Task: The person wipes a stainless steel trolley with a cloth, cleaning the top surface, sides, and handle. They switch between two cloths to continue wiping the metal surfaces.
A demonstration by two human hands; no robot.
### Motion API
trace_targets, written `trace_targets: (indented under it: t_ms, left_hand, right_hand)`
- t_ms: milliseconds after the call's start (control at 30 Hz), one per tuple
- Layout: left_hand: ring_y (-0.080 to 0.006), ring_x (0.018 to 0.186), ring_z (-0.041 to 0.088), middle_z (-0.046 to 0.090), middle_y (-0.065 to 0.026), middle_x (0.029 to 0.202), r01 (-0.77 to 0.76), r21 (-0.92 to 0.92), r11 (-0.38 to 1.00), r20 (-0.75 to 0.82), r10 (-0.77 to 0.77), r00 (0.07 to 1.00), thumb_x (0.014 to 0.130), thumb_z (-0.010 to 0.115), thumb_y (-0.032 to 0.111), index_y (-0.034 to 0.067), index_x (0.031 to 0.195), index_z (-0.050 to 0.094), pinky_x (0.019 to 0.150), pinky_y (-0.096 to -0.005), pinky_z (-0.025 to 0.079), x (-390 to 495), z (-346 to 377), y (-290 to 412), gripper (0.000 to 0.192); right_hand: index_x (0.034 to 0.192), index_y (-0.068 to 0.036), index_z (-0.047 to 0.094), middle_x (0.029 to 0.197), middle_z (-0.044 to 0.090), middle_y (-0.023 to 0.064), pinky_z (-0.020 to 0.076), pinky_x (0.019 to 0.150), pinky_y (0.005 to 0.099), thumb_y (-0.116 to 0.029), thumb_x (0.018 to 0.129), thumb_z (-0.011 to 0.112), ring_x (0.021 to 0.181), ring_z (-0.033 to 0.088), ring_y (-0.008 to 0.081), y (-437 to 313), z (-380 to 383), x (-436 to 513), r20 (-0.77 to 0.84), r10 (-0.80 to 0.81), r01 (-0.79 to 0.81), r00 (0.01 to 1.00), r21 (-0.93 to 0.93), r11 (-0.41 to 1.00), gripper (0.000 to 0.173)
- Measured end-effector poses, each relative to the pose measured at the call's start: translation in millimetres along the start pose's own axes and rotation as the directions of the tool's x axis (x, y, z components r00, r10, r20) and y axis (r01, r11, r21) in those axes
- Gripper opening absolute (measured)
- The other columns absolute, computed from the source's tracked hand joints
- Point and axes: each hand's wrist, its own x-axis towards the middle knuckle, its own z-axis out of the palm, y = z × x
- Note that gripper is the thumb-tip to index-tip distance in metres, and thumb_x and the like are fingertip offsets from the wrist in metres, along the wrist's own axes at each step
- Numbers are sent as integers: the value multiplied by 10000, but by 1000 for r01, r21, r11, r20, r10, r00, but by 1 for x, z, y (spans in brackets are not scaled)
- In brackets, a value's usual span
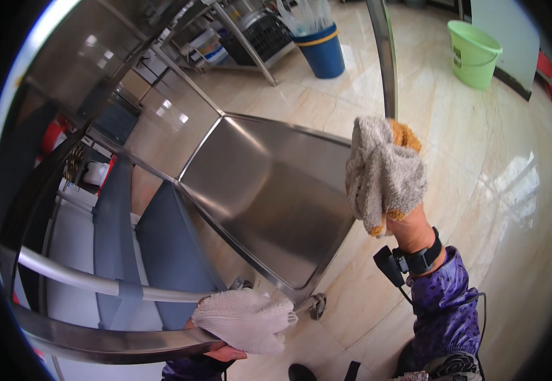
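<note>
A stainless steel trolley stands before me, its lower shelf (261,190) bare on top. My right hand (407,231) is wrapped in a grey towelling cloth (383,171) with orange-brown edges; cloth and hand close around an upright steel post (384,62) of the trolley. The cloth hides those fingers. Low in the picture, my left hand (228,353) grips a whitish ribbed cloth (245,320) around the end of another curved steel post (114,339). Most of its fingers are covered too.
A castor (317,307) sits under the trolley's near corner. Left of it stands a rack with a pale tube (76,277) and grey panels (171,252). Beyond are a blue bin (321,57) with plastic bags, a light green bucket (473,55) and a steel table with crates (257,40).
</note>
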Motion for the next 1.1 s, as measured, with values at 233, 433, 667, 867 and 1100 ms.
trace_targets:
  t_ms: [233, 433, 667, 867, 1100]
  left_hand:
    - [-348, 1260, 502, 518, -187, 1360, 139, -595, 792, -206, -317, 926, 958, 506, 476, -3, 1354, 466, 1032, -484, 449, 23, 4, 41, 623]
    - [-287, 1180, 559, 594, -112, 1271, 270, -319, 909, -89, -312, 946, 849, 685, 372, 64, 1260, 578, 1015, -427, 440, 33, 0, 32, 524]
    - [-224, 1088, 598, 654, -118, 1142, 42, 214, 976, -114, -18, 993, 868, 735, 229, 32, 1149, 644, 960, -352, 451, 60, -13, 62, 355]
    - [-187, 994, 646, 694, -78, 1056, 188, -492, 850, -254, -346, 903, 834, 733, 101, 23, 1151, 648, 898, -335, 509, 29, -15, 91, 338]
    - [-170, 884, 648, 687, -75, 963, 319, -655, 685, -263, -602, 754, 764, 713, 71, 3, 985, 660, 823, -318, 502, -69, -139, 234, 237]
  right_hand:
    - [1399, -54, 441, 1275, 576, 100, 507, 956, 362, -199, 978, 580, 1121, 587, 217, -10, -30, -25, -80, 48, -66, 996, -238, 969, 466]
    - [1461, -49, 374, 1425, 480, 100, 451, 1029, 358, -253, 1011, 503, 1224, 526, 232, -36, 35, -86, -141, 270, -253, 952, 130, 959, 511]
    - [1397, -44, 443, 1232, 587, 102, 523, 848, 351, -317, 978, 557, 1028, 578, 213, -47, 167, -138, -381, 247, -241, 891, 64, 968, 513]
    - [1322, -34, 478, 1205, 587, 111, 511, 904, 393, -278, 924, 650, 1074, 578, 222, -93, 239, -171, -186, 360, -133, 914, 701, 701, 497]
    - [1358, -77, 476, 1215, 587, 78, 528, 838, 332, -324, 960, 599, 1017, 603, 210, -124, 306, -142, -439, 287, -109, 851, 387, 916, 484]
